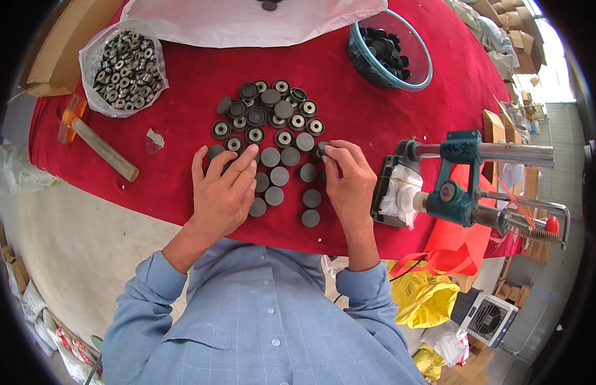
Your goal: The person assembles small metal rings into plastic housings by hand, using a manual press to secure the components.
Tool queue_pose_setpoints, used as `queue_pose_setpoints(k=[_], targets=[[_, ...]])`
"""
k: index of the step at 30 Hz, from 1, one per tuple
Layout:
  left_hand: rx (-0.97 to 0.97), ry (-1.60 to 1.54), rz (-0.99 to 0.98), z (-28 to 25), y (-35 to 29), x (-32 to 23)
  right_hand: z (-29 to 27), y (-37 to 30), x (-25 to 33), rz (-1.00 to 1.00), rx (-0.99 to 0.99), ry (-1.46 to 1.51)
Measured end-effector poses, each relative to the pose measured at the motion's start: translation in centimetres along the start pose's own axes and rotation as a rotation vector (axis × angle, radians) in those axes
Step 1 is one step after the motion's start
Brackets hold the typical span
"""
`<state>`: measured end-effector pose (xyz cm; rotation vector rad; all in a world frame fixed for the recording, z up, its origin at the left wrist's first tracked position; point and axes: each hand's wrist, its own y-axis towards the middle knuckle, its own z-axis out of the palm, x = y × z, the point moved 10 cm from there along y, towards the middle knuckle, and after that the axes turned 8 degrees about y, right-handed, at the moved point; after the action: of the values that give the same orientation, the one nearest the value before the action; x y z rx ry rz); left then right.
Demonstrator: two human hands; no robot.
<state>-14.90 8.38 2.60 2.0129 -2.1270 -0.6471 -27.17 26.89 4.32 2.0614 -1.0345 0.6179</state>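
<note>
- Nearest is the blue woven shirt [246, 333], its sleeves leading to both hands at the edge of the red cloth-covered table [176, 186].
- The right hand [350, 183] has thumb and fingertips drawn together, apparently pinching one small round dark-grey cap [319, 151]; its tilt is hard to tell.
- The left hand [222, 192] has fingers spread, tips resting among caps; I see nothing clamped there.
- Plain flat grey discs [274, 196] lie between the hands; being round, they have no long axis. Three more form a column just left of the right wrist.
- The green-and-steel lever press [455, 179] stands right of the right hand, the nearer one, its shaft pointing rightward.
- Beyond the fingertips sit black cups with silver ring bearings [284, 138].
- Farther off: a clear bag of loose steel bearings [123, 70] at left, a teal-rimmed basket [428, 67] of black caps at right.
</note>
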Motion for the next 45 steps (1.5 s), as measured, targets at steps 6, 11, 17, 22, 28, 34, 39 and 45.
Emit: queue_pose_setpoints(k=[6, 11, 17, 22, 28, 34, 39, 45], targets=[[-0.014, -0.053, -0.036, 0.1, -0.3, 0.4, 1.0, -1.1, 0.5, -0.041, 0.067, -0.101], [-0.005, -0.053, -0.040, 0.2, -0.3, 0.6, 1.4, -2.4, 1.1, -0.086, 0.102, -0.181], [-0.106, -0.109, -0.071, -1.0, 0.4, 1.7, 3.2, -3.6, 2.6, -0.237, 0.164, -0.496], [-0.207, -0.105, -0.238, -1.5, 3.1, 6.7, 3.2, -3.6, 2.1, -0.216, 0.152, -0.441], [-0.103, -0.078, -0.225, 0.7, 5.9, 9.6, 3.3, -3.3, 3.0, -0.224, 0.177, -0.485], [-0.119, -0.190, -0.212, 1.6, 6.5, 10.1, 3.9, -3.3, 2.9, -0.249, 0.237, -0.515], [-0.199, -0.318, -0.244, 1.3, 6.1, 10.8, 4.4, -4.1, 3.5, -0.264, 0.199, -0.609], [-0.254, -0.271, -0.382, -1.0, 4.3, 12.3, 3.3, -3.8, 2.8, -0.207, 0.181, -0.426]])
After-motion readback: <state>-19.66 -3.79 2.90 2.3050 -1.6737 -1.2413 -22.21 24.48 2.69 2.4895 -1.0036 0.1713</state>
